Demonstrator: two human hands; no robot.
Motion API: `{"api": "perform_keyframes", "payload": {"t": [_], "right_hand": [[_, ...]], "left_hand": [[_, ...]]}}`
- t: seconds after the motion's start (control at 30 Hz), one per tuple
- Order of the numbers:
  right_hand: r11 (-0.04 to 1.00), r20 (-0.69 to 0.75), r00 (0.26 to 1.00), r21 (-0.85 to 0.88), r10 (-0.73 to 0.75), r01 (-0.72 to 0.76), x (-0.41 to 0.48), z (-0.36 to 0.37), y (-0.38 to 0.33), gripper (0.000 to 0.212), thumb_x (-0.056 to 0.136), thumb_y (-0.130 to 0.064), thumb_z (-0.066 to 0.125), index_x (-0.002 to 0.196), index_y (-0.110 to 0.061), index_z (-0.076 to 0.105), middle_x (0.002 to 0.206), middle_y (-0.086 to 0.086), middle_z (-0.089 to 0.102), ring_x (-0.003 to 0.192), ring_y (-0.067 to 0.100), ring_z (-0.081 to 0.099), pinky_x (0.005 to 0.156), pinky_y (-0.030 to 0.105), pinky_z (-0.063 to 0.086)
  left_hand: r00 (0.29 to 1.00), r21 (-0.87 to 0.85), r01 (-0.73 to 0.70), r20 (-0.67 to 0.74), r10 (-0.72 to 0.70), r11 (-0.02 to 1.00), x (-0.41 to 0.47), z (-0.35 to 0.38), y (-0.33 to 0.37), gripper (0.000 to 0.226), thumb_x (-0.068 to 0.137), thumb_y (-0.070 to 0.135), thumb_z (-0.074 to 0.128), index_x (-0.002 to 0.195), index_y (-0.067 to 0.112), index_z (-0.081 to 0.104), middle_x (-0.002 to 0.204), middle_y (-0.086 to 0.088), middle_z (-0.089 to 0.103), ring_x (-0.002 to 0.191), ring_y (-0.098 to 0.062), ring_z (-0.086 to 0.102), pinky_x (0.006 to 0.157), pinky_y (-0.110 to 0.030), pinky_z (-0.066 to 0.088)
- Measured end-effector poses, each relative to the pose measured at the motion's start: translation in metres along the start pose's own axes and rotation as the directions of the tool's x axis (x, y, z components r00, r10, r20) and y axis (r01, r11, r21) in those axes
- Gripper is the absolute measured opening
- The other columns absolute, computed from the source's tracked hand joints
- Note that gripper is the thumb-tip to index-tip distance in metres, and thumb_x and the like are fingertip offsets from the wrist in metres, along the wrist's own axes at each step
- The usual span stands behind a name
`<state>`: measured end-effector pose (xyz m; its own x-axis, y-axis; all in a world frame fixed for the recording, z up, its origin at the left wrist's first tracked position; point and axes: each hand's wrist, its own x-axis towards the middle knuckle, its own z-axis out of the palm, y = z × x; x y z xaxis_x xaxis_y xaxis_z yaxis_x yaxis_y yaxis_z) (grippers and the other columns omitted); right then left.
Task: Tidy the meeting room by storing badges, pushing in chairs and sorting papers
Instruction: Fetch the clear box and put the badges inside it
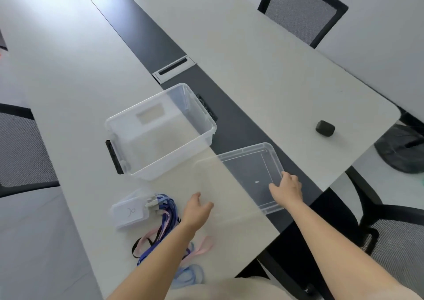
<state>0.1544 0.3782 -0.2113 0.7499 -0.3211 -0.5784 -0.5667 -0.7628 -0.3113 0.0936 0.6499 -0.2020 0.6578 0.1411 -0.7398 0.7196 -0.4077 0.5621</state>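
A clear plastic storage box (202,136) with black latches stands without its lid on the white table. Its clear lid (252,162) lies flat just to the right, partly over the dark centre strip. My right hand (286,188) grips the lid's near right edge, fingers curled over the rim. My left hand (197,210) hovers over the lid's left side with relaxed fingers, holding nothing. A pile of badges (130,211) with blue, pink and black lanyards (165,221) lies on the table beside my left wrist.
A small black object (325,128) sits on the table at the right. Mesh office chairs stand at the far side (302,10), the left edge (20,153) and the near right (394,242). Cable hatches (174,67) are set in the dark centre strip.
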Motion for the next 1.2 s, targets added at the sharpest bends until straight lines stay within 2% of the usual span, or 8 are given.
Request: {"api": "perform_keyframes", "payload": {"t": [0.27,0.4,0.53,0.67,0.77,0.9,1.03,1.2], "right_hand": [[0.986,-0.069,0.983,-0.009,-0.169,0.169,-0.009,0.008,-0.064,0.062,0.096,-0.03,0.054,0.151,-0.012,0.033,0.155,0.014,0.03,0.143,0.032,0.027,0.113,0.048,0.032],[0.946,-0.09,0.943,0.024,-0.32,0.323,-0.029,0.034,-0.109,0.054,0.095,-0.025,0.055,0.146,-0.011,0.042,0.149,0.012,0.038,0.139,0.029,0.033,0.115,0.041,0.03],[0.875,0.0,0.876,-0.053,-0.482,0.482,-0.062,0.074,-0.137,0.051,0.094,-0.022,0.053,0.143,-0.012,0.044,0.146,0.008,0.041,0.136,0.026,0.035,0.114,0.037,0.029],[0.812,0.132,0.813,-0.079,-0.567,0.579,-0.094,0.113,-0.15,0.052,0.098,-0.03,0.051,0.147,-0.017,0.041,0.148,0.002,0.039,0.138,0.021,0.036,0.115,0.034,0.03],[0.846,0.311,0.802,0.016,-0.51,0.532,-0.114,0.136,-0.156,0.063,0.097,-0.045,0.054,0.151,-0.022,0.033,0.149,-0.001,0.037,0.134,0.018,0.044,0.112,0.035,0.037],[0.873,0.455,0.791,-0.059,-0.409,0.485,-0.127,0.164,-0.16,0.091,0.084,-0.065,0.058,0.155,-0.02,0.023,0.151,0.002,0.034,0.136,0.021,0.043,0.111,0.037,0.038],[0.848,0.475,0.778,-0.113,-0.412,0.518,-0.135,0.173,-0.16,0.075,0.08,-0.06,0.061,0.141,-0.023,0.039,0.129,0.002,0.047,0.118,0.022,0.053,0.098,0.036,0.047],[0.869,0.435,0.811,-0.114,-0.392,0.481,-0.138,0.177,-0.148,0.067,0.086,-0.048,0.061,0.144,-0.028,0.035,0.129,0.001,0.047,0.114,0.022,0.056,0.091,0.03,0.045]], "left_hand": [[0.897,-0.075,-0.25,-0.393,0.202,0.965,-0.015,-0.085,-0.003,0.023,0.097,0.015,0.054,0.117,0.017,0.066,0.106,0.002,0.07,0.1,-0.015,0.065,0.094,-0.036,0.052],[0.781,0.139,-0.278,-0.543,0.308,0.95,-0.022,-0.135,-0.039,0.024,0.097,0.011,0.053,0.118,0.016,0.063,0.112,0.001,0.062,0.104,-0.016,0.061,0.087,-0.026,0.045],[0.87,0.275,-0.116,-0.435,0.231,0.954,-0.014,-0.171,-0.082,0.05,0.1,0.026,0.053,0.147,0.014,0.041,0.145,-0.005,0.044,0.136,-0.022,0.04,0.112,-0.04,0.035],[0.956,0.354,-0.071,-0.243,0.165,0.933,-0.009,-0.187,-0.11,0.064,0.1,0.041,0.052,0.154,0.018,0.028,0.159,-0.004,0.029,0.147,-0.022,0.024,0.12,-0.041,0.023],[0.944,0.365,-0.098,-0.259,0.202,0.926,-0.006,-0.188,-0.114,0.065,0.093,0.042,0.063,0.149,0.021,0.036,0.15,-0.003,0.037,0.139,-0.023,0.03,0.115,-0.039,0.031],[0.97,0.5,-0.057,-0.176,0.166,0.864,0.0,-0.194,-0.11,0.092,0.081,0.049,0.074,0.154,0.029,0.022,0.141,-0.002,0.035,0.133,-0.022,0.032,0.109,-0.039,0.036],[0.982,0.663,-0.046,-0.106,0.155,0.747,0.004,-0.188,-0.117,0.105,0.075,0.044,0.075,0.156,0.029,0.01,0.144,-0.002,0.025,0.132,-0.024,0.025,0.105,-0.035,0.039],[0.984,0.715,-0.023,-0.109,0.144,0.698,0.013,-0.19,-0.114,0.111,0.066,0.05,0.078,0.153,0.031,0.013,0.145,0.002,0.032,0.13,-0.024,0.03,0.103,-0.037,0.038]]}}
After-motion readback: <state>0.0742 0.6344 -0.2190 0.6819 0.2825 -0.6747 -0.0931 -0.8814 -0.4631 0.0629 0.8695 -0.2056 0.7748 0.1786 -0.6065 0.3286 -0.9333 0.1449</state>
